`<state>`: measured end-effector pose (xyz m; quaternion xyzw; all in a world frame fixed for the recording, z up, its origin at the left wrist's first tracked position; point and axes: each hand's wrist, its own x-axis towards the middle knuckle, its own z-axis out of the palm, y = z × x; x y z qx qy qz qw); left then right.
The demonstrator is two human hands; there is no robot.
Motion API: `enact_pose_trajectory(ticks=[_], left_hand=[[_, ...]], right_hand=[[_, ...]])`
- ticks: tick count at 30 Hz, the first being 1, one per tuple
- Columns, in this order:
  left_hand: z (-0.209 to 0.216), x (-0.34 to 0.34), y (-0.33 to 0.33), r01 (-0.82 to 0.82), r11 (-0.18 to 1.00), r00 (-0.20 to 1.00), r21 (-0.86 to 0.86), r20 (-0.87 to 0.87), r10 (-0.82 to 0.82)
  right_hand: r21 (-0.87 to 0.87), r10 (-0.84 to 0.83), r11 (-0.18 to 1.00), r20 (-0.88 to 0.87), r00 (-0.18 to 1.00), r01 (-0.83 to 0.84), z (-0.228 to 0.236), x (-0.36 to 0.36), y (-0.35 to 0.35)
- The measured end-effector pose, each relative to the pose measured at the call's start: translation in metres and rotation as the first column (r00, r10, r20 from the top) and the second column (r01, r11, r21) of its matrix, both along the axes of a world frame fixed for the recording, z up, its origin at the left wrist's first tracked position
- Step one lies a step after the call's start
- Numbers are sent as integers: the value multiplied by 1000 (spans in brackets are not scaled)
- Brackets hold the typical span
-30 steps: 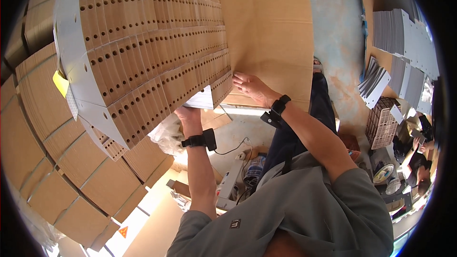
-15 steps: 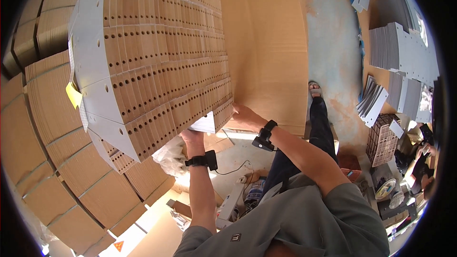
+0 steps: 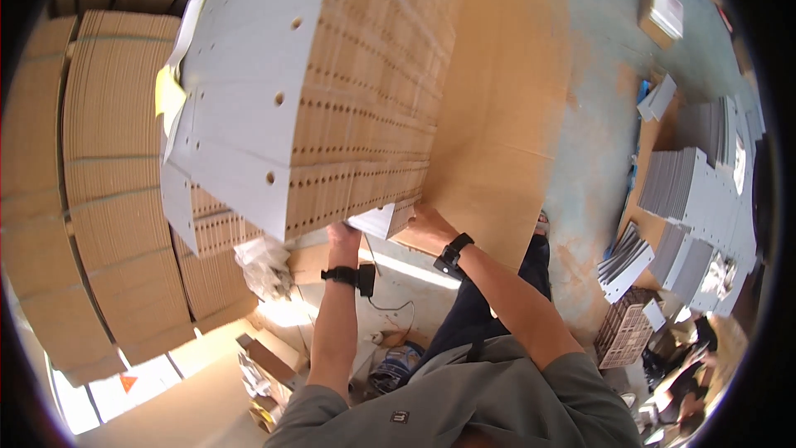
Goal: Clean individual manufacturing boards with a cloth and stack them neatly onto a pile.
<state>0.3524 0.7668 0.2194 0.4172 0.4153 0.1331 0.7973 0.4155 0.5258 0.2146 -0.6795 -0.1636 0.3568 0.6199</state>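
Single head view, worn fisheye, looking steeply down past the wearer's grey-shirted chest at 6 o'clock. Forearms run up from 6 toward centre. Near field: tall stack of perforated cardboard sheets (image 3: pixel 332 108) at 11 o'clock. Concrete floor (image 3: pixel 597 116) recedes toward 2 o'clock. Rim bends edges.

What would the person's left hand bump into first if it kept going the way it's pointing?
The left hand points up into the stack of flat cardboard sheets, and its fingers already seem to touch the stack's lower edge beside a white sheet. So it would meet that stack at once, though depth is hard to judge.
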Motion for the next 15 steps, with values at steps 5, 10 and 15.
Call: enact_pose_trajectory(ticks=[5, 10, 15], left_hand=[[-2, 43, -46, -41, 999, 999, -34, -29, 40], [16, 33, -29, -23, 999, 997, -32, -75, 20], [25, 39, -39, -178, 977, 977, 117, -94, 189]], right_hand=[[-206, 61, 974, -175, 983, -97, -81, 6, -22], [-88, 5, 995, -444, 896, -49, -57, -6, -18], [-131, 8, 989, -403, 915, -66, -42, -18, -39]])
